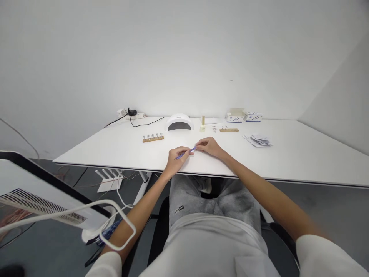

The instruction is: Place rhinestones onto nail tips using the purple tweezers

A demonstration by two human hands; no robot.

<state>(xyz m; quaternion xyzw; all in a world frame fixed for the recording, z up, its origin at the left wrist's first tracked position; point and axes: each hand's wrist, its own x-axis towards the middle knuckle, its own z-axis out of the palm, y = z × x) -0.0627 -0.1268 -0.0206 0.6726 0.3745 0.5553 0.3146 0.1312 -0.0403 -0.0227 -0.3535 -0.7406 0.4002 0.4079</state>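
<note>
Over the front part of the white table [138, 154], my left hand [176, 157] is closed around a thin blue-purple stick [180, 156], perhaps a pen or a brush handle. The stick slants up to the right. At its upper end the fingers of my right hand [210, 146] are pinched together on something small. What they hold is too small to name. Behind my hands stands a white nail lamp [179, 117] with a dark arched opening. Left of it lies a wooden strip [153, 139] with several small metal stands on it.
Back right are a second wooden strip [229, 130], loose small stands [214, 128], a bottle [202, 127], an opened box [235, 115] and another box [254, 117]. White packets [259, 140] lie further right. A black adapter [132, 112] trails a cable. A white appliance [49, 196] stands lower left.
</note>
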